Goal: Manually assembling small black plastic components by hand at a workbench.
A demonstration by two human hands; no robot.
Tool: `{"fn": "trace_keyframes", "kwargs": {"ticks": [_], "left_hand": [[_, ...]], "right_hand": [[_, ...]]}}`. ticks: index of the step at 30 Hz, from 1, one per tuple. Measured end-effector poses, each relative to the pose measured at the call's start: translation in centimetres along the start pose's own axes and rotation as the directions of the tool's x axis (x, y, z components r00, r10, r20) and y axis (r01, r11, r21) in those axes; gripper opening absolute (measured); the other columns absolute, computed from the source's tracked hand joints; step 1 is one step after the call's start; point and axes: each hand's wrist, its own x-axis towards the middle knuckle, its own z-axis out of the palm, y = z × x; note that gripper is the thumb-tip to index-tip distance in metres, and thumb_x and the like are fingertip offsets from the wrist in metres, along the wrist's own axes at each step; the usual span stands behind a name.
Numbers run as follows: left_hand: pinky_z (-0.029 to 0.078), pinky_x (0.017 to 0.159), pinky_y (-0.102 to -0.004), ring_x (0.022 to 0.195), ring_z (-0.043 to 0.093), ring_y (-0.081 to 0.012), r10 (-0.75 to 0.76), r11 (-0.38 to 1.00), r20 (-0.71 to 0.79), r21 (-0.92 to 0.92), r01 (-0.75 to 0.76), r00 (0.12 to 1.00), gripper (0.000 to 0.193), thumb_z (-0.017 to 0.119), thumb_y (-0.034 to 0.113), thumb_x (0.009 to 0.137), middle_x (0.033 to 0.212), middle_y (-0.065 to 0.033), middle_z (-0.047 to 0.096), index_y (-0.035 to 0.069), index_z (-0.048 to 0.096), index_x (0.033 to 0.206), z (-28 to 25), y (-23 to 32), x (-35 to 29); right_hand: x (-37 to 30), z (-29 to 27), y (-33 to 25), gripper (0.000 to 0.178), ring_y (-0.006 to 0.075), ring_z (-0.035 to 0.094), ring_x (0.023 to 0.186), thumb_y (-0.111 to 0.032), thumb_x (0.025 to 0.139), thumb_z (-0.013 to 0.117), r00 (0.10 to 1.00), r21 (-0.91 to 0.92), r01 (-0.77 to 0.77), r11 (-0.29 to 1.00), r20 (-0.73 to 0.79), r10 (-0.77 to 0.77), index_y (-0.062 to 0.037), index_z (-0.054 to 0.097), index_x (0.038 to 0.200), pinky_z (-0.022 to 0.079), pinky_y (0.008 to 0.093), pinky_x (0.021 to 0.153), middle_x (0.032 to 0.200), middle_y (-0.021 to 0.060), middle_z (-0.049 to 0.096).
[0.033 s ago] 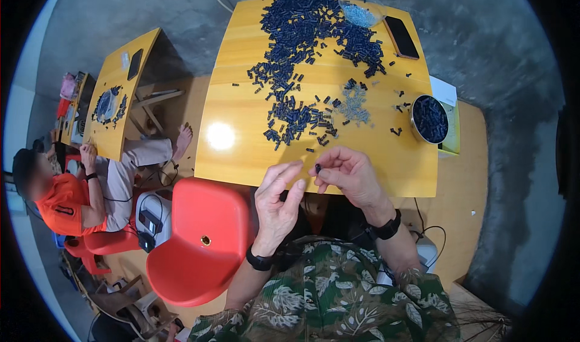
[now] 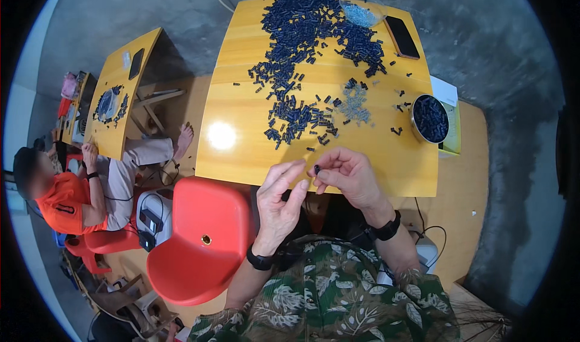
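Between the thumb and forefinger of my right hand (image 2: 352, 177) is a small black plastic piece (image 2: 317, 169), held over the table's near edge. My left hand (image 2: 279, 204) is just beside it, thumb and fingers apart, and I see nothing in its grasp. Beyond both hands lies a loose cluster of similar black pieces (image 2: 296, 119). To its right is a small heap of clear little parts (image 2: 355, 105). A round metal bowl (image 2: 413, 122) at the right holds many more black pieces.
A large pile of black pieces (image 2: 302, 22) covers the table's far part, beside a clear dish (image 2: 379, 9) of pale parts and a phone (image 2: 401, 37). A red chair (image 2: 208, 206) stands at my left. Farther left, a person in orange (image 2: 69, 203) sits at another yellow table (image 2: 134, 40).
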Motion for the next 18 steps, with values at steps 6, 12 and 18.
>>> {"fn": "trace_keyframes", "kwargs": {"ticks": [6,12,18], "left_hand": [[0.052,0.082,-0.0296,0.094,0.065,-0.0206,0.057,0.997,0.008,-0.050,-0.056,0.998,0.025,0.067,-0.001,0.086,0.107,-0.0141,0.067,0.000,0.069,0.111,0.3,0.4,-0.3],[0.051,0.078,-0.0269,0.086,0.065,-0.0170,-0.005,0.999,0.005,-0.039,0.005,1.000,0.019,0.065,-0.003,0.087,0.096,-0.0100,0.070,-0.002,0.070,0.105,-0.1,0.2,-1.3],[0.052,0.072,-0.0271,0.078,0.067,-0.0174,0.063,0.985,0.017,0.162,-0.065,0.998,0.017,0.067,-0.003,0.085,0.087,-0.0131,0.070,-0.003,0.071,0.102,0.3,0.3,-1.9]], "right_hand": [[-0.8,1.3,0.4,0.016,0.0111,0.067,0.078,-0.004,0.090,0.066,0.998,-0.060,0.062,0.996,0.010,-0.061,0.0010,0.061,0.104,0.058,0.0246,0.070,0.094,0.0075,0.069],[-1.8,1.8,1.2,0.013,0.0074,0.065,0.074,-0.006,0.090,0.067,0.995,-0.180,0.071,0.981,-0.059,-0.083,0.0010,0.066,0.101,0.055,0.0209,0.065,0.087,0.0040,0.069],[-2.2,1.9,1.5,0.014,0.0047,0.060,0.068,-0.012,0.092,0.066,0.994,-0.258,0.027,0.966,-0.096,-0.054,0.0010,0.068,0.097,0.050,0.0202,0.059,0.081,0.0017,0.067]]}}
